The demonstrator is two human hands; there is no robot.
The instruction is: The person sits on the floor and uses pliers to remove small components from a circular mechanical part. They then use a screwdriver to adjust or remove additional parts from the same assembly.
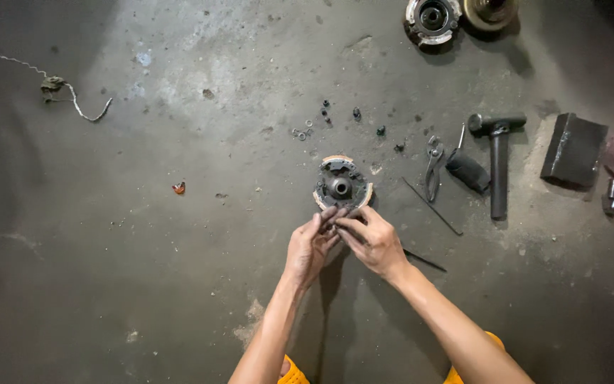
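Observation:
A round metal clutch-like part (341, 185) with worn pads on its rim lies flat on the stained concrete floor. My left hand (310, 247) and my right hand (374, 241) meet just below it, fingertips pinched together at its near edge. They seem to pinch a small dark piece between them, too small to make out. A thin dark rod (424, 260) sticks out from under my right hand.
Small nuts and washers (325, 114) are scattered beyond the part. To the right lie pliers (433, 168), a thin rod (431, 206), a hammer (497, 160) and a dark metal block (573, 149). Two round metal assemblies (433, 18) sit at the top. A wire (72, 96) lies far left.

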